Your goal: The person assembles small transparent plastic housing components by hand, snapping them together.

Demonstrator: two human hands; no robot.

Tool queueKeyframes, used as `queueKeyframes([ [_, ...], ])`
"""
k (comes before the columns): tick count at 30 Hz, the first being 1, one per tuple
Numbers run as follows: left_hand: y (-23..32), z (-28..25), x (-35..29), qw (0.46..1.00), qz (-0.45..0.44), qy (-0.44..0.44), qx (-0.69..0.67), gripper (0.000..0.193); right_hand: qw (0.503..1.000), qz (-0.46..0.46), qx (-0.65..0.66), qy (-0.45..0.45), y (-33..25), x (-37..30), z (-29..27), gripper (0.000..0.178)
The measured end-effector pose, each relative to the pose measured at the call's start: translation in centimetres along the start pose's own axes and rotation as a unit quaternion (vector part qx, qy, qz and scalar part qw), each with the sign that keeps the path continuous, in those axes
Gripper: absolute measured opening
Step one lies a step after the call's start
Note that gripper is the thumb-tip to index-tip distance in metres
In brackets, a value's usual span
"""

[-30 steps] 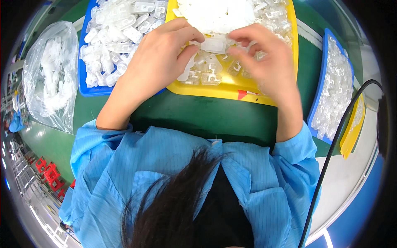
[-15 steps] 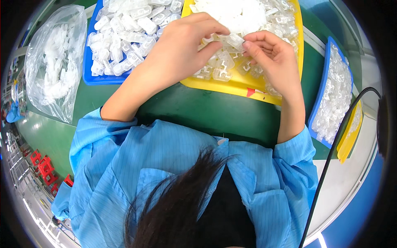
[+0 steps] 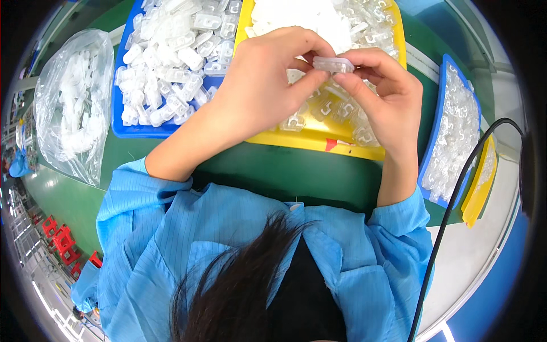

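Note:
Between my two hands is a small translucent plastic case (image 3: 334, 64), oblong with rounded ends, held level above the yellow tray (image 3: 296, 137). My left hand (image 3: 279, 74) pinches its left end between thumb and fingers. At the right end, my right hand (image 3: 387, 85) grips it the same way, thumb below and forefinger on top. Beneath the hands, clear plastic pieces (image 3: 342, 108) and a heap of white parts (image 3: 302, 14) lie in the tray. My fingers hide part of the case.
A blue tray (image 3: 145, 132) piled with whitish plastic cases stands on the left, beside a clear bag (image 3: 74, 114) of white pieces. To the right are another blue tray (image 3: 436, 137) of clear parts and a small yellow tray (image 3: 472, 208). A black cable (image 3: 450, 211) runs down the right side.
The plastic case has come nearer to me and is now turned level, with both hands closed on its ends. In the picture, the yellow and blue trays sit slightly lower and further left.

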State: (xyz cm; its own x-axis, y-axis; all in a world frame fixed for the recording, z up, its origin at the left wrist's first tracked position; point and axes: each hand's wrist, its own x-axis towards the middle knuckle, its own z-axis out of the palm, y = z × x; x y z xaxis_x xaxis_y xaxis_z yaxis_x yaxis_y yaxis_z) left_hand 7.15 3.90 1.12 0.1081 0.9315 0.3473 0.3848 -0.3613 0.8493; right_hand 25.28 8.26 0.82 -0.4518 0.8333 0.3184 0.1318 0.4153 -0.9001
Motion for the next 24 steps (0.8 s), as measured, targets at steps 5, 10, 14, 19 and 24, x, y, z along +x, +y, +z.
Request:
queueKeyframes([
  [5, 0.2, 0.0, 0.8, 0.996, 0.048, -0.010, 0.071, 0.019, 0.998, 0.044, 0.053, 0.015, -0.1, 0.1, -1.0, 0.020],
  [10, -0.2, -0.3, 1.1, 0.992, 0.086, -0.004, 0.093, 0.021, 0.991, 0.044, 0.124, -0.006, 0.2, 0.1, -1.4, 0.021],
  [14, -0.2, -0.5, 1.2, 0.984, 0.146, 0.019, 0.100, 0.020, 0.989, 0.057, 0.138, -0.017, 0.5, 0.1, -1.4, 0.022],
  [19, -0.1, -0.3, 1.0, 0.982, 0.151, 0.016, 0.113, 0.022, 0.985, 0.062, 0.162, -0.007, 0.6, 0.0, -1.2, 0.024],
  [24, -0.4, 1.5, 0.4, 0.996, 0.079, 0.033, -0.004, 0.029, 0.980, 0.044, 0.191, 0.010, 0.0, 0.0, -1.0, 0.026],
])
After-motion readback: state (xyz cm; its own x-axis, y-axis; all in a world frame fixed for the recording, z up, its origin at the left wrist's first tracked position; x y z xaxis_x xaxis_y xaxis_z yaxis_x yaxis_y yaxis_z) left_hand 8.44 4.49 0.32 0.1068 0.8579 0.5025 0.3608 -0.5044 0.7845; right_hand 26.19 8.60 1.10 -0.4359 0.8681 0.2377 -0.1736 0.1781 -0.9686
